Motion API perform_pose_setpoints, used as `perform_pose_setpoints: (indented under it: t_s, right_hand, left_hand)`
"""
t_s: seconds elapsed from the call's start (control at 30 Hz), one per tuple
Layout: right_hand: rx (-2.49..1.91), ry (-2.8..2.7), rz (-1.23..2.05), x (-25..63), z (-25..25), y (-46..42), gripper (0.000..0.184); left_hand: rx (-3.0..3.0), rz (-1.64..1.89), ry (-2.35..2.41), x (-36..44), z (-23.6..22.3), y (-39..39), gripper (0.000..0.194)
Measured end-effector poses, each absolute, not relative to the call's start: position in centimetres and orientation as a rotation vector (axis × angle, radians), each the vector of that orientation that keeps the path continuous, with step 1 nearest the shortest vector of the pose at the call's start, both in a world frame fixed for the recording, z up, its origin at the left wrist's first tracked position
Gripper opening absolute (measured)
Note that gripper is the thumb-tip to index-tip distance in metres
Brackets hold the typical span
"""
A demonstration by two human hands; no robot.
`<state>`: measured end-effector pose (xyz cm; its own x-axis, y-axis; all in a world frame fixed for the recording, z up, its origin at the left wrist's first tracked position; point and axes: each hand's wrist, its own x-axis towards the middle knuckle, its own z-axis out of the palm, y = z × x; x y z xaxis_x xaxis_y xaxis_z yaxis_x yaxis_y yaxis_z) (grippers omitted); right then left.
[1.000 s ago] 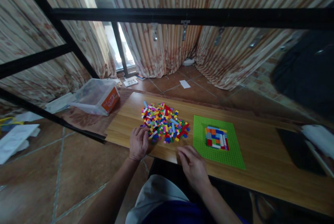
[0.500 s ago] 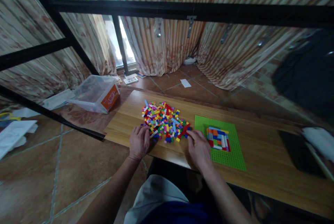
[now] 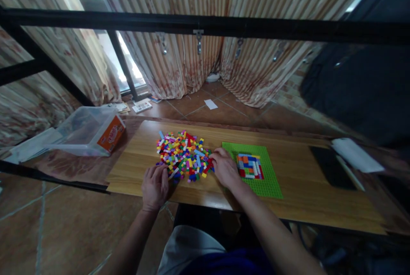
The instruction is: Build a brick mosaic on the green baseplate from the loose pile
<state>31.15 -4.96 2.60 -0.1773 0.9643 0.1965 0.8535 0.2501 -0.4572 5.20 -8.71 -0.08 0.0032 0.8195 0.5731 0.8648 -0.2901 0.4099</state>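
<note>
A heap of small multicoloured toy building bricks [image 3: 182, 155] lies on the wooden table in front of me. At its near left edge is my left hand [image 3: 155, 187], fingers curled together beside a pale long brick [image 3: 174, 173]; whatever they hold is hidden. My right hand [image 3: 225, 167] reaches to the heap's right edge, its fingertips pinched by some red bricks; I cannot make out what is in them. To the right of this hand lies a green baseplate [image 3: 269, 181], partly covered by my wrist. It bears a roughly square block of joined coloured bricks [image 3: 250, 166].
A clear plastic bin [image 3: 80, 132] with an orange label stands left beyond the table [image 3: 128, 172]. On the table's right are a dark flat panel [image 3: 329, 168] and a white object [image 3: 357, 155]. A black metal bar [image 3: 179, 22] crosses above, before striped curtains [image 3: 192, 65].
The view has swung to the right, so the table and bin appear further left. My right hand has come slightly closer to the heap's right edge; my left hand stays at the near left edge.
</note>
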Motion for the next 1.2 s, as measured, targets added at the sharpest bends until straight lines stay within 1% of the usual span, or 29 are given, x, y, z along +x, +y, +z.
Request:
perform_pose_setpoints:
  t_s: [0.13, 0.27, 0.5, 0.7, 0.87, 0.97, 1.03, 1.13, 1.2]
  right_hand:
    - [-1.581, -2.058, 0.355, 31.5, 2.7, -5.0, 0.016]
    - [-1.511, -1.905, 0.424, 31.4, 3.1, -5.9, 0.013]
    - [-1.357, -1.476, 0.891, 30.5, 2.9, -7.7, 0.017]
    - [-1.307, -1.289, 0.981, 30.2, 2.5, -8.2, 0.020]
    - [-1.276, -1.280, 1.036, 28.8, 3.1, -9.6, 0.017]
    - [-1.264, -1.315, 1.124, 27.1, 3.5, -11.2, 0.013]
    - [-1.239, -1.336, 1.175, 26.1, 3.8, -12.4, 0.010]
    - [-1.168, -1.314, 1.230, 25.4, 4.3, -14.0, 0.008]
    - [-1.123, -1.234, 1.300, 25.6, 4.6, -14.7, 0.010]
  left_hand:
    - [-2.180, -1.173, -1.796, 5.2, 0.0, -8.6, 0.023]
    - [-2.181, -1.153, -1.801, 5.1, 0.0, -8.6, 0.023]
    - [-2.197, -1.145, -1.810, 5.0, 0.1, -8.6, 0.024]
    - [-2.197, -1.157, -1.822, 5.0, 0.1, -8.6, 0.023]
    - [-2.155, -1.277, -1.840, 5.2, 1.0, -9.1, 0.022]
    - [-2.180, -1.413, -1.932, 6.4, 2.3, -10.4, 0.028]
    - [-2.327, -1.544, -2.031, 7.8, 3.2, -11.6, 0.032]
    - [-2.620, -1.704, -2.198, 10.0, 4.1, -13.1, 0.029]
    - [-2.656, -1.822, -2.304, 11.0, 4.3, -13.7, 0.027]
